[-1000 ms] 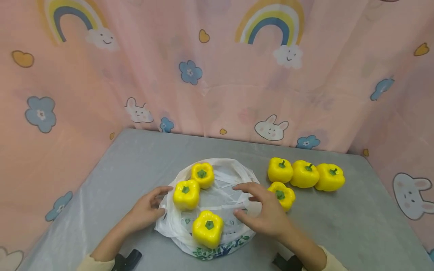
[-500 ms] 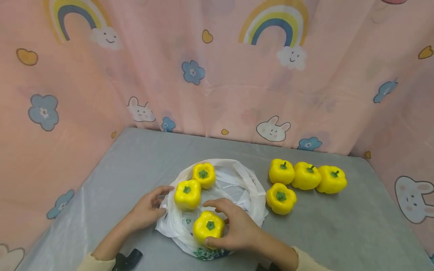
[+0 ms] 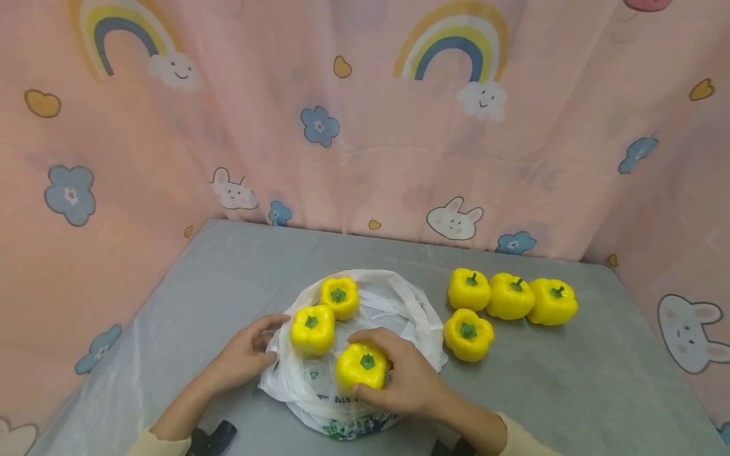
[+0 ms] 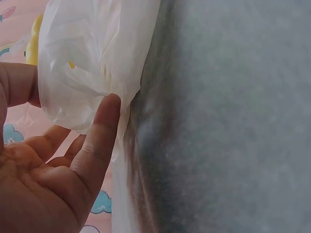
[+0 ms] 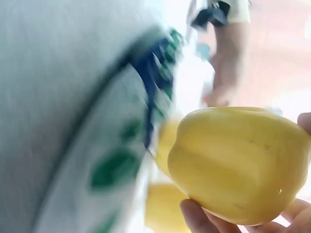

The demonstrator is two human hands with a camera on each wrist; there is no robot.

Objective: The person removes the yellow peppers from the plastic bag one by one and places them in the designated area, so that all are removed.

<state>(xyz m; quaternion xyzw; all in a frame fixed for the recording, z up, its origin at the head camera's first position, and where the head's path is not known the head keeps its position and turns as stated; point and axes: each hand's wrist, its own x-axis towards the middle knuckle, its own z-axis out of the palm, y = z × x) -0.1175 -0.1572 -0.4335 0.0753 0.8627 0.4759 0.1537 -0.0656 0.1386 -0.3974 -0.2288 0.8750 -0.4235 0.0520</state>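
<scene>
My right hand [image 3: 407, 373] holds a yellow bell pepper [image 3: 360, 367], thumb in front and fingers behind, above the white plastic bag [image 3: 336, 423]. Its smooth underside fills much of the right wrist view, with fingertips [image 5: 195, 216] along it. Inside the bag, two more yellow bell peppers stand at the left: one nearer [image 3: 310, 339], one farther back [image 3: 340, 305]. Against the bag's left side rests my left hand [image 3: 242, 354], its thumb and index finger apart. In the left wrist view, the thumb [image 4: 104, 116] touches the crumpled plastic.
Right of the bag, a yellow bell pepper [image 3: 469, 345] stands in front of a row of three: left [image 3: 464, 296], middle [image 3: 507, 304] and right [image 3: 550, 310]. A grey cloth [image 3: 570, 392] covers the table. Behind hangs a pink patterned curtain [image 3: 376, 164].
My right hand moved from the bag's right side to the front bell pepper, gripped it and lifted it slightly away from the front rim. The left hand stayed at the bag's side.
</scene>
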